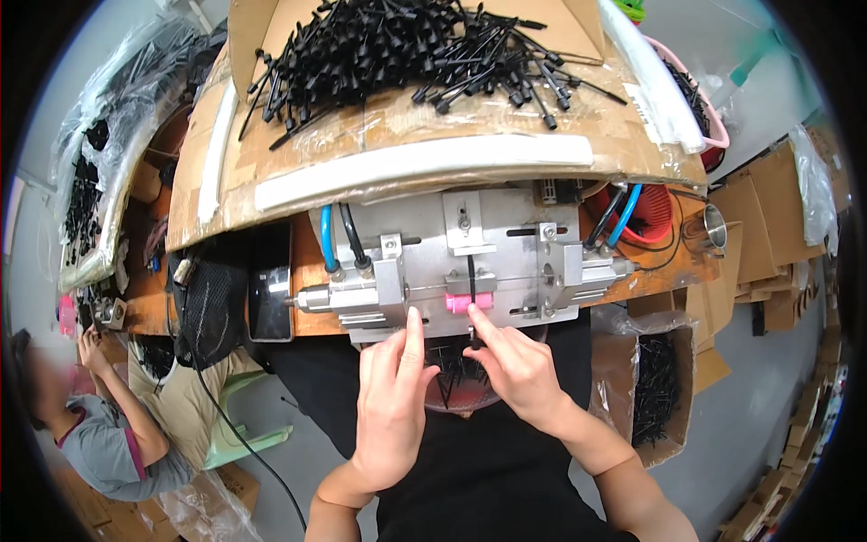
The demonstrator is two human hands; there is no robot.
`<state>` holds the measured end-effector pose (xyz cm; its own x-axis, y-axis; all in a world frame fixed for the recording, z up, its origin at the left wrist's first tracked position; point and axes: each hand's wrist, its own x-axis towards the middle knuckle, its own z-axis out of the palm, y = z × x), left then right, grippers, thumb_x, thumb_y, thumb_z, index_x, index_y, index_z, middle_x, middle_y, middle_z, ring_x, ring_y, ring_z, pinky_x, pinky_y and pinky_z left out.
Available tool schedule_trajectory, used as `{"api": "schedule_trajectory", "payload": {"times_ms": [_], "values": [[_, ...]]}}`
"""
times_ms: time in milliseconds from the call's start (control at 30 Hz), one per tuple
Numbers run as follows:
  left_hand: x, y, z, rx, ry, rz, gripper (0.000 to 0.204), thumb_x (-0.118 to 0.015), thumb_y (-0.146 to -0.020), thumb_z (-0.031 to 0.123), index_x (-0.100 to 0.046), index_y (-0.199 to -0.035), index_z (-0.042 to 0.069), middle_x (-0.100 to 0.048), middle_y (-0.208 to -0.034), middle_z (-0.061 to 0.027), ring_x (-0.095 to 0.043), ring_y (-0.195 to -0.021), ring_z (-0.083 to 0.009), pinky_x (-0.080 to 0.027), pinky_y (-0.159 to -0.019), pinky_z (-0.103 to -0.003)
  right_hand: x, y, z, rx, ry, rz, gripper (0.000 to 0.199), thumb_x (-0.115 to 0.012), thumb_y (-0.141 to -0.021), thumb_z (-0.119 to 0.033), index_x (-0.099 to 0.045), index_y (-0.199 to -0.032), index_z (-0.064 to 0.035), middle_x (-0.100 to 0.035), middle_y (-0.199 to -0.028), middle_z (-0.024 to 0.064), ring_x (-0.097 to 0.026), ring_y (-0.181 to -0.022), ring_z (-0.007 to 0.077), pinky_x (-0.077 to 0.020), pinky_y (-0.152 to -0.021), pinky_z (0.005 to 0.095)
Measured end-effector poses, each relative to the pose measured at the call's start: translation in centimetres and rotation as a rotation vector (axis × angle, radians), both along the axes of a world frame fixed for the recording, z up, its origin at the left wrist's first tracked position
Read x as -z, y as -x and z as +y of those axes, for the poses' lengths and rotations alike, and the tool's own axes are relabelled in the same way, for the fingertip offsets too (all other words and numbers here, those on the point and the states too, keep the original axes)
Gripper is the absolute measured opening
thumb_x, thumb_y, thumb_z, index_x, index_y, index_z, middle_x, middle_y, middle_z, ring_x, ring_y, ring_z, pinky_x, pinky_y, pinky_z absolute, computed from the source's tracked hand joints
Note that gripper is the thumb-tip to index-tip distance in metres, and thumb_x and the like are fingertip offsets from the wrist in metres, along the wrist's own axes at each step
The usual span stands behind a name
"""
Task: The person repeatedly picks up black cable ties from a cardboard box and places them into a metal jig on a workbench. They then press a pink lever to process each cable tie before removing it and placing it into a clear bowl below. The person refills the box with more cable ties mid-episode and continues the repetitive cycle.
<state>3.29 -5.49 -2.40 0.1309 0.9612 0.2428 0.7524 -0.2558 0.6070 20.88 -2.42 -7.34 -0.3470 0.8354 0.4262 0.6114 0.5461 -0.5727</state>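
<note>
A metal fixture plate [433, 312] lies in front of me, with a small pink block [459, 303] at its middle. A thin black plastic rod [471, 271] runs lengthwise across the block, under a metal stop at its far end. My right hand [522, 372] holds the rod's thicker near end between thumb and index finger, the fingertip at the pink block. My left hand [393, 402] is at the plate's near edge, index finger stretched forward and thumb apart, with nothing visible in it. Metal cylinders [366, 298] with clamp blocks flank the pink block.
A cardboard tray [379, 135] heaped with black rods [370, 54] stands beyond the fixture. A red basket [646, 217] and metal cup [706, 230] are at right. Blue air hoses [327, 237] rise from the cylinders. A box of rods [657, 388] sits lower right; another person [117, 434] works at left.
</note>
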Motion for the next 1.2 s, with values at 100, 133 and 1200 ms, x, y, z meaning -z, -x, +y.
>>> {"api": "schedule_trajectory", "payload": {"times_ms": [100,133,1200], "values": [[-2.5,0.1,3.6,-0.003,-0.153,-0.021,0.068,-0.069,-0.074,-0.01,-0.053,-0.138,0.007,-0.06,-0.106,-0.0129,-0.057,-0.094,-0.0273,-0.048,-0.084,-0.036,-2.0,-1.0,0.4,-0.006,-0.085,0.003,0.057,-0.076,-0.077,-0.006,-0.057,-0.13,0.0009,-0.062,-0.077,0.0086,-0.061,-0.065,0.0202,-0.05,-0.058,0.0326],[-3.7,-0.2,5.9,0.012,-0.23,-0.032,0.061,-0.067,-0.077,-0.009,-0.058,-0.134,0.01,-0.061,-0.104,-0.0129,-0.059,-0.093,-0.0271,-0.048,-0.084,-0.037,-2.8,-1.7,0.4,0.002,-0.127,0.008,0.056,-0.076,-0.076,-0.006,-0.058,-0.128,0.0008,-0.065,-0.08,0.009,-0.062,-0.067,0.0203,-0.0507,-0.058,0.0321],[-7.0,5.9,12.5,0.159,-0.18,-0.67,0.022,-0.065,-0.084,-0.008,-0.061,-0.104,0.0,-0.06,-0.102,-0.0042,-0.055,-0.092,-0.0083,-0.045,-0.082,-0.022,-12.9,-10.4,30.1,0.065,-0.419,-0.493,0.012,-0.065,-0.079,0.002,-0.064,-0.091,0.0023,-0.061,-0.09,0.0152,-0.06,-0.092,0.0348,-0.0471,-0.081,0.0405]]}}
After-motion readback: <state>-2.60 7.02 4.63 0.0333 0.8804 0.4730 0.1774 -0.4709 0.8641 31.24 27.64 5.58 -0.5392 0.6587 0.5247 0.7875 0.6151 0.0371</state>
